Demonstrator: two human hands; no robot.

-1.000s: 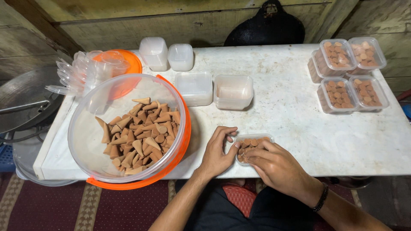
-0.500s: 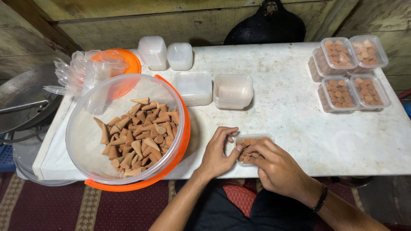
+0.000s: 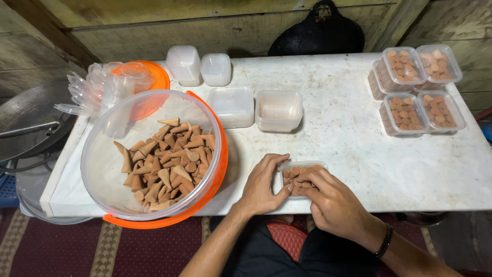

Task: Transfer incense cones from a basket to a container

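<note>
A small clear plastic box (image 3: 300,166) partly filled with brown cones sits at the near edge of the white table (image 3: 348,138). My left hand (image 3: 261,185) rests against the box's left side, its fingers curled at the rim. My right hand (image 3: 330,201) lies over the box's near right part, fingertips on the cones inside. To the left stands a large clear tub (image 3: 154,154) with an orange rim, holding a heap of loose brown cones (image 3: 164,164).
Several filled, lidded boxes (image 3: 417,87) are stacked at the table's far right. Empty clear boxes (image 3: 279,109) and stacked containers (image 3: 197,66) stand in the middle and back. A pile of clear lids (image 3: 95,90) lies at the left, a black pan (image 3: 320,33) against the wooden wall.
Both hands stay on the small box; the fingers have shifted slightly among the cones. Nothing else has moved.
</note>
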